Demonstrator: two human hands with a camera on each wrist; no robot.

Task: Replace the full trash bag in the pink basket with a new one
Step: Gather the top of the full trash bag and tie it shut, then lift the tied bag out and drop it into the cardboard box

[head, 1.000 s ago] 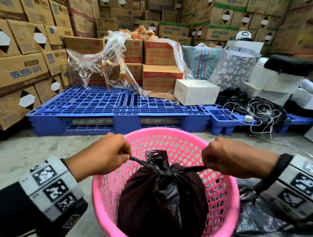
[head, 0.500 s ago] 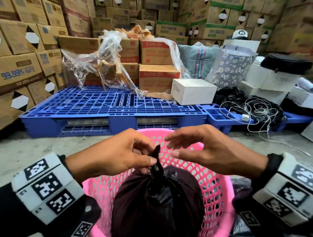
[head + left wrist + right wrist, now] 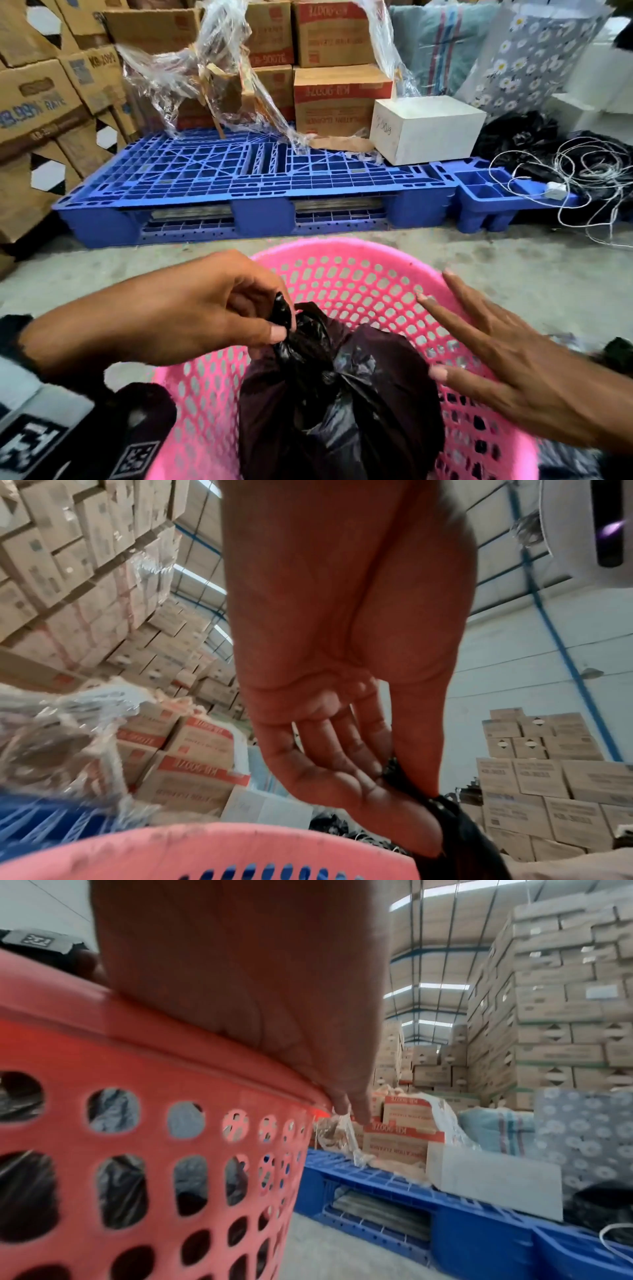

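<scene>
A full black trash bag [image 3: 342, 404], tied at the top, sits inside the pink perforated basket [image 3: 359, 274] on the concrete floor. My left hand [image 3: 236, 315] pinches the bag's knotted top between thumb and fingers; the left wrist view shows the black plastic [image 3: 441, 810] held at the fingertips above the basket rim [image 3: 240, 850]. My right hand [image 3: 479, 356] is flat with straight, spread fingers over the basket's right rim [image 3: 192, 1042], holding nothing. The bag shows through the basket's holes [image 3: 116, 1191].
A blue plastic pallet [image 3: 239, 178] lies just beyond the basket, with cardboard boxes [image 3: 342, 96], loose clear wrap [image 3: 212, 78] and a white box [image 3: 428, 126] on it. Tangled white cord [image 3: 589, 178] and black bags lie at the right. Stacked cartons [image 3: 41, 102] stand at the left.
Both hands were pulling the bag's ends apart to tighten the knot. The right hand let go and moved to the basket's right rim; the left hand now pinches the knot alone.
</scene>
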